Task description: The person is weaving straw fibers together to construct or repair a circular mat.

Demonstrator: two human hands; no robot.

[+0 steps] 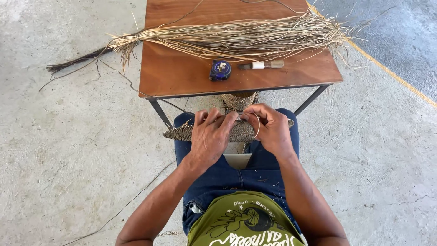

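We are resting the woven disc (236, 131) across our knees, just in front of the worktop (182, 75), left hand (210, 136) pressing it steady while right hand (271, 129) is pinching a fibre strand (258, 125) at its rim, both grips clamped.

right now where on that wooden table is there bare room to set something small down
Bare wood on the table left of the blue tape measure, and right of the knife toward the corner. The back is crowded by the straw bundle.
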